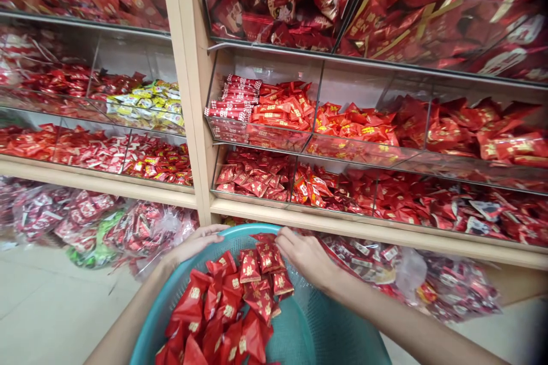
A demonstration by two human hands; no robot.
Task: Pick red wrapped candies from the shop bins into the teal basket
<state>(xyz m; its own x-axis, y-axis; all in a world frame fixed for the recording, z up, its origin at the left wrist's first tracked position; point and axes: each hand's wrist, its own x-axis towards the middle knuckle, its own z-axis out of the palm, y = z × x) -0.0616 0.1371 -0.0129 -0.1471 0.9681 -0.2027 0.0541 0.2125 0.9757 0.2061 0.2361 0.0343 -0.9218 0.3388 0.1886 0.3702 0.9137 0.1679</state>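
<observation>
A teal plastic basket [299, 331] sits low in front of me, holding a heap of red candy packets [231, 308] with gold print. My left hand [194, 244] grips the basket's far rim, fingers curled over the edge. My right hand [305, 256] reaches into the basket from the right, its fingers closed on the top of the red packets near the far rim. Both forearms come in from the bottom of the view.
A wooden shelf unit [188, 97] stands just behind the basket, with clear acrylic bins [261, 137] full of red sweets and one bin of yellow packets [148, 104]. Clear bags of candy [98, 222] lie on the floor under the shelves. Pale floor tiles [47, 302] at lower left.
</observation>
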